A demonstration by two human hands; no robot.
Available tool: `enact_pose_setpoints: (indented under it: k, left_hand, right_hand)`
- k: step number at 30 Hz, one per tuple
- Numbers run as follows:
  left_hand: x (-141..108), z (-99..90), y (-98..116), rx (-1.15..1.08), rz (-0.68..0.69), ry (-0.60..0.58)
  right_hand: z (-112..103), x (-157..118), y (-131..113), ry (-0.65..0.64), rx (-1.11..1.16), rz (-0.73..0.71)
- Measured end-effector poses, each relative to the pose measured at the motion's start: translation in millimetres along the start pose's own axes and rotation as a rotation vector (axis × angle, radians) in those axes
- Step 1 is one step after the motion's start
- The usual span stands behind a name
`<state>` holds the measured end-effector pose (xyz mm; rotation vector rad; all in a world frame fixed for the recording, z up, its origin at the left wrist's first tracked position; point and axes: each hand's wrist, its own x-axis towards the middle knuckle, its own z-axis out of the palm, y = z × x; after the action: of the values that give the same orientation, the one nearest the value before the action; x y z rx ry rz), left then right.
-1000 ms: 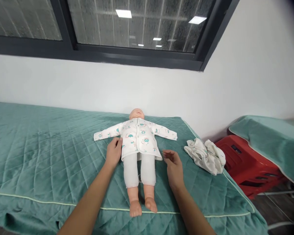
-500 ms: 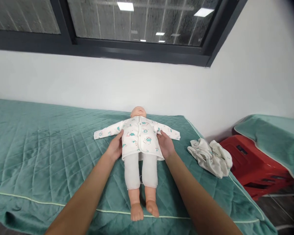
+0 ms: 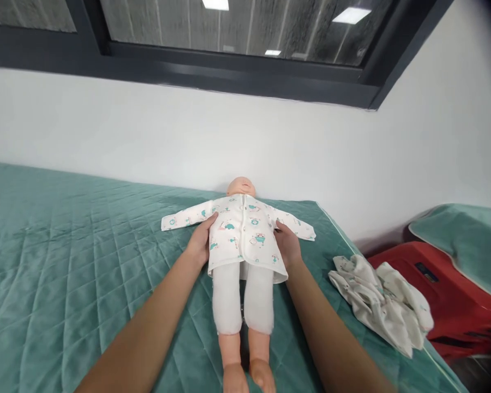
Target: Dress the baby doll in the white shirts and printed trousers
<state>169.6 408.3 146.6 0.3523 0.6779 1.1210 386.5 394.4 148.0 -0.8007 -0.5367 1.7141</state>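
Observation:
A baby doll [image 3: 231, 322] lies on its back on a green quilted cover, its head toward the wall and its feet toward me. It wears a white jacket [image 3: 245, 234] with a teal and pink print, fastened down the front, and its sleeves stretch out to both sides. White cloth covers the upper legs; the lower legs and feet are bare. My left hand [image 3: 200, 237] grips the doll's side below the sleeve, thumb on the jacket. On the opposite side, my right hand [image 3: 288, 243] holds the torso the same way. The fingers of both hands are partly hidden beneath the doll.
A crumpled white printed cloth [image 3: 382, 300] lies on the right part of the green quilted cover [image 3: 106, 245]. Beyond that edge stands a red plastic object [image 3: 442, 295], partly under another green cloth [image 3: 470, 240]. Behind the bed rise a white wall [image 3: 167, 131] and a dark-framed window [image 3: 245, 73].
The camera has come nearer, so the doll and the crumpled cloth look larger and sit lower in view. Both hands keep their hold on the doll's sides.

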Motion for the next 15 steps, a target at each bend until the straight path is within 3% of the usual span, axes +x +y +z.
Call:
enact_pose_setpoints:
  k: [3, 5, 11, 15]
  left_hand:
    - [6, -6.2, 5, -0.069, 0.023, -0.005]
    - [11, -13.3, 16, -0.163, 0.111, 0.051]
    - [23, -41.1, 50, -0.389, 0.504, 0.453]
    - [21, -48.8, 57, -0.397, 0.626, 0.571]
  right_hand:
    - [-7, -3, -2, 0.006, -0.007, -0.031]
    - [-12, -2, -6, 0.027, 0.018, -0.052]
    - [-32, 12, -22, 0.101, 0.159, -0.151]
    - [-41, 18, -29, 0.207, 0.186, -0.206]
